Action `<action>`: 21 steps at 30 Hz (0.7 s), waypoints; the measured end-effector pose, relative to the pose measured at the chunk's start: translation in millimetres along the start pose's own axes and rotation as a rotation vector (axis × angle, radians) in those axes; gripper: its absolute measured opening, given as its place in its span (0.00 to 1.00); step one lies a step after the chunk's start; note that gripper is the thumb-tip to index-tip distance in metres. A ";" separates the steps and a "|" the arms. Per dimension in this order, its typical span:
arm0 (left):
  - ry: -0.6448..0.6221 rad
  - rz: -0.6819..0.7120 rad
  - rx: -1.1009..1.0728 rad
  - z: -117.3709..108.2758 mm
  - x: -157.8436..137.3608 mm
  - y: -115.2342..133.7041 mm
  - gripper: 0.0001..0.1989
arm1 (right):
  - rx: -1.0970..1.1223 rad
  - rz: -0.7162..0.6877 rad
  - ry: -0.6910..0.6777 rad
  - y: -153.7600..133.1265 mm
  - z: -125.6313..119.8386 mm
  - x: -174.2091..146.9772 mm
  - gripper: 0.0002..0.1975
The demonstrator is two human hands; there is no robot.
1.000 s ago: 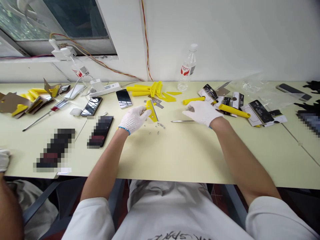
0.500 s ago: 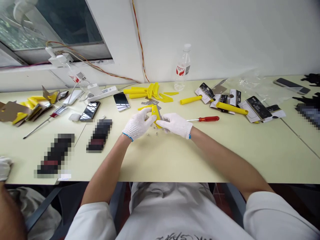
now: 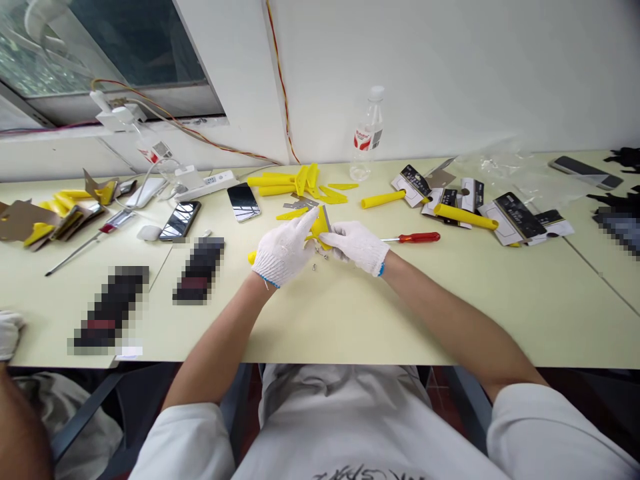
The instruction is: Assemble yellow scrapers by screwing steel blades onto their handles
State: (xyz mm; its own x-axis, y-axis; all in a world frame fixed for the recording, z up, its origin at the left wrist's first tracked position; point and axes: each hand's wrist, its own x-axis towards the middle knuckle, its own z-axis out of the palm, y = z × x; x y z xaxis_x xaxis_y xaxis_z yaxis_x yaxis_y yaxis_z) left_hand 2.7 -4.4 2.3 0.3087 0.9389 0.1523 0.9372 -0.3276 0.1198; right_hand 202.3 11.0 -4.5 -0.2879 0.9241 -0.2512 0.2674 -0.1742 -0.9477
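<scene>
Between my white-gloved hands is a yellow scraper (image 3: 319, 229) with a metal blade along its head. My left hand (image 3: 285, 252) wraps round it, and its yellow handle end (image 3: 251, 257) pokes out to the left of the glove. With thumb and fingers, my right hand (image 3: 357, 247) pinches the blade side of the head; its fingertips are partly hidden. Several small screws (image 3: 315, 267) lie on the table just below the hands. Behind them rest loose metal blades (image 3: 299, 202) and yellow plastic pieces (image 3: 333, 195).
A red-handled screwdriver (image 3: 419, 237) lies to the right, past it carded yellow scrapers (image 3: 465, 217). A water bottle (image 3: 367, 140) stands by the wall. Yellow handles (image 3: 273, 185), phones (image 3: 243, 202) and a power strip (image 3: 207, 185) lie at the back left. Another person's gloved hand (image 3: 10, 333) shows at far left.
My left hand has moved right and turned, now covering more of the scraper, whose handle end shows at left. My right hand stays at the blade side, shifted slightly right.
</scene>
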 end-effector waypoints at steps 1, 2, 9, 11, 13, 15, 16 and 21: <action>-0.013 -0.001 0.030 0.3 0.7 1.4 0.36 | 0.008 -0.008 -0.013 1.7 0.0 0.8 0.18; -0.026 -0.003 0.055 0.4 1.3 2.7 0.35 | 0.015 -0.013 -0.025 3.2 0.2 1.6 0.18; 0.021 -0.019 0.109 4.8 -1.3 4.4 0.30 | 0.166 0.048 -0.096 -3.3 7.3 0.8 0.18; 0.062 -0.015 0.098 8.0 -2.3 2.9 0.28 | 0.209 0.069 -0.114 -7.9 8.0 -0.8 0.20; 0.089 -0.019 0.065 10.1 -2.0 -0.4 0.25 | 0.229 0.075 -0.140 -12.1 5.1 -3.1 0.21; 0.121 -0.056 0.010 10.1 0.0 -6.7 0.23 | 0.126 0.040 -0.123 -15.5 -1.5 -6.7 0.23; 0.142 -0.086 -0.029 9.2 1.6 -11.0 0.22 | 0.005 -0.001 -0.084 -16.8 -5.3 -8.9 0.22; 0.207 -0.253 -0.315 -1.0 10.4 -37.5 0.12 | -0.799 -0.189 0.010 -13.6 -6.1 -20.7 0.07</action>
State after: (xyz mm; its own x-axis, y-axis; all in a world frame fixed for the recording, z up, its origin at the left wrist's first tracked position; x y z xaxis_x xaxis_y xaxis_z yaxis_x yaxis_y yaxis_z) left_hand -29.3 17.6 0.4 0.0076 0.9631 0.2692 0.8737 -0.1373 0.4667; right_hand 210.3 -3.6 14.8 -0.3868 0.9171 -0.0963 0.7907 0.2761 -0.5464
